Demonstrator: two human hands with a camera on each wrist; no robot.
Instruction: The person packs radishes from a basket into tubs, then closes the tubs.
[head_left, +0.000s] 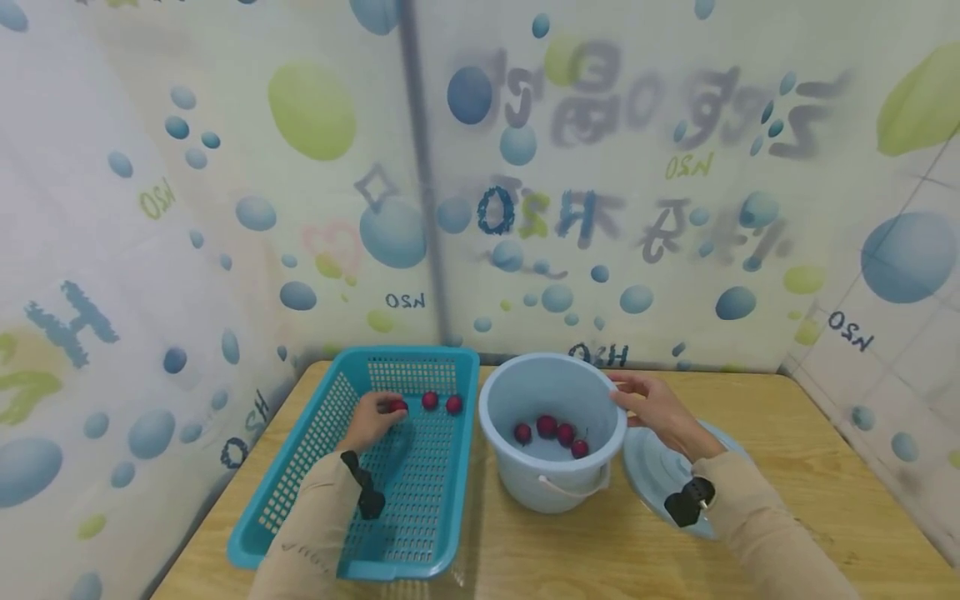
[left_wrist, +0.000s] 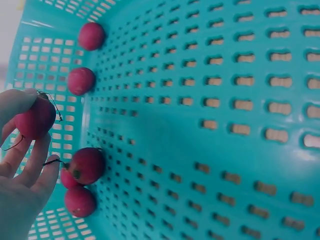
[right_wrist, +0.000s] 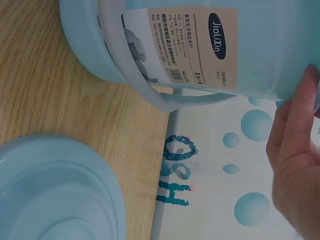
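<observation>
In the turquoise basket [head_left: 468,467] my left hand [head_left: 372,421] pinches a red radish [left_wrist: 35,119] between thumb and fingers, its thin root dangling. Several other radishes [left_wrist: 81,81] lie along the basket's end wall, some bunched below the held one in the left wrist view. Right of the basket stands a light blue bucket [head_left: 551,483] with several radishes [head_left: 547,427] on its bottom. My right hand [head_left: 660,410] holds the bucket's rim at its right side, thumb on the edge and fingers against the outside.
A light blue lid [head_left: 652,467] lies on the wooden table [head_left: 810,467], right of the bucket and partly under my right forearm. The bucket's pale handle [head_left: 573,492] hangs down its front. A curtain [head_left: 637,208] printed with bubbles rises behind the table.
</observation>
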